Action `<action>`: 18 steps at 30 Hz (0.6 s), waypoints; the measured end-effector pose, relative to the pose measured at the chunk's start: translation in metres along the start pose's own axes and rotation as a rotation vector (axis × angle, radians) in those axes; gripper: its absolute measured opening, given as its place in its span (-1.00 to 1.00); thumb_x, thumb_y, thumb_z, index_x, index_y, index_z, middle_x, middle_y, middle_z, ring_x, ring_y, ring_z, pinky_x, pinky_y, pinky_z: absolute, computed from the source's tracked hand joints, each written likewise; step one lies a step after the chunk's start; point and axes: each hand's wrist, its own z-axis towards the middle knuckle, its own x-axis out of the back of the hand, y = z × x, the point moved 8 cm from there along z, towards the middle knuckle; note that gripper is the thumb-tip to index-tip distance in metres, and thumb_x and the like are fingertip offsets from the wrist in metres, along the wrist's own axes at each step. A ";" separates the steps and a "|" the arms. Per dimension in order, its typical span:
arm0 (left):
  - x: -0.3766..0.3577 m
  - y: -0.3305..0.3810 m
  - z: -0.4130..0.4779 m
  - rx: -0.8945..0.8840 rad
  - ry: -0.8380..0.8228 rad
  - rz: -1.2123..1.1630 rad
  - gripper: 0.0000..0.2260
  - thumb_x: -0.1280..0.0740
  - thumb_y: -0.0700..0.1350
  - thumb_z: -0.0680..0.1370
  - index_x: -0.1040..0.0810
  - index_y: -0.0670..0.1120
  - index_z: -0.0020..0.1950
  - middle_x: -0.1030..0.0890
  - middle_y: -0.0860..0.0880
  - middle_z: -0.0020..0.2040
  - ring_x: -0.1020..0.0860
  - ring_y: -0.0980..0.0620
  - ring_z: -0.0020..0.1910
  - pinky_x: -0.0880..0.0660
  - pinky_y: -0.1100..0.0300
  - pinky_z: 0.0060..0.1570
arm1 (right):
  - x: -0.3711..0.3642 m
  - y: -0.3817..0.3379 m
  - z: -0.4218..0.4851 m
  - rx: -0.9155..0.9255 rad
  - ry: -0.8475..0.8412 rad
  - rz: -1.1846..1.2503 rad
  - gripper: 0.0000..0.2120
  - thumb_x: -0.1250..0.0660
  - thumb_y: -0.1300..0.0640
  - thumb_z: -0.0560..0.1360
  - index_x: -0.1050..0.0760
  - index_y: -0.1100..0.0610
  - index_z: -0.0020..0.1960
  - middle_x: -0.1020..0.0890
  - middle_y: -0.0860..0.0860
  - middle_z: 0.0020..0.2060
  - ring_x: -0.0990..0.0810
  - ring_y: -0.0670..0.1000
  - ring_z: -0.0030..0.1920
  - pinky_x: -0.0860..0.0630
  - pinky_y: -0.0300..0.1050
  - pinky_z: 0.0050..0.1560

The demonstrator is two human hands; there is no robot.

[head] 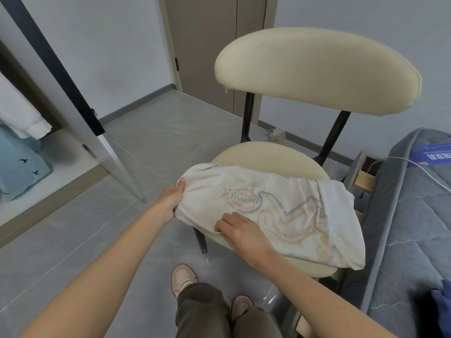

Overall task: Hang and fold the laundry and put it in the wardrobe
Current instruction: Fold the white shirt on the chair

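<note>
A white T-shirt (288, 211) with a faded pink and blue print lies folded into a rough rectangle on the seat of a cream chair (268, 154). My left hand (172, 202) grips the shirt's left end, thumb on top. My right hand (240, 230) pinches the near edge of the shirt with curled fingers. At the far left the open wardrobe (48, 147) shows a white garment (22, 115) hanging above a light blue one (19, 167) with small bird marks.
The chair's padded back (314, 69) rises behind the shirt. A grey quilted bed (412, 228) with a white cable and a blue leaflet fills the right side. A mirrored wardrobe door (73, 93) leans across the left. Grey tiled floor lies between, with my shoes (183, 279) below.
</note>
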 end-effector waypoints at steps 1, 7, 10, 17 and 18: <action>0.004 -0.002 0.002 0.000 0.049 0.084 -0.54 -0.16 0.12 0.62 -0.48 -0.23 0.28 -0.55 -0.19 0.21 -0.53 -0.18 0.17 -0.50 0.01 0.13 | -0.005 0.001 0.001 0.002 -0.055 0.001 -0.80 -0.36 0.36 0.44 -0.57 0.20 0.04 -0.59 0.10 -0.05 -0.55 0.14 -0.08 -0.51 -0.01 -0.17; -0.002 0.009 -0.006 -0.257 0.265 0.610 -0.67 -0.20 -0.05 0.61 -0.38 -0.22 0.29 -0.42 -0.25 0.27 -0.41 -0.25 0.26 -0.36 -0.03 0.19 | -0.007 0.037 -0.004 -0.219 -0.084 0.216 -0.79 -0.25 0.07 0.58 -0.61 0.09 0.11 -0.64 0.01 -0.01 -0.53 0.04 0.04 -0.42 -0.04 0.11; -0.033 0.048 -0.023 -0.607 0.369 0.781 -0.69 -0.23 -0.06 0.59 -0.43 -0.15 0.29 -0.43 -0.20 0.24 -0.38 -0.23 0.25 -0.34 -0.07 0.18 | 0.012 0.071 -0.009 -0.345 0.092 0.140 -0.78 -0.24 0.19 0.57 -0.60 0.12 0.15 -0.62 0.02 0.06 -0.51 0.09 0.11 -0.40 -0.03 0.15; -0.072 0.071 0.017 -0.577 0.328 0.896 -0.67 -0.14 -0.01 0.64 -0.43 -0.05 0.37 -0.44 -0.12 0.32 -0.37 -0.17 0.30 -0.31 -0.04 0.21 | 0.006 0.119 -0.008 -0.449 -0.016 0.043 -0.59 -0.13 0.12 0.63 -0.29 0.05 0.48 -0.25 0.04 0.49 -0.16 0.06 0.51 -0.10 0.01 0.50; -0.071 0.073 0.024 -0.570 0.338 0.893 -0.70 -0.16 -0.01 0.64 -0.49 -0.05 0.32 -0.48 -0.12 0.28 -0.39 -0.17 0.27 -0.34 -0.02 0.18 | 0.002 0.123 -0.006 -0.459 -0.061 0.036 -0.56 -0.09 0.09 0.64 -0.21 0.01 0.51 -0.18 0.02 0.53 -0.08 0.04 0.53 -0.02 0.02 0.53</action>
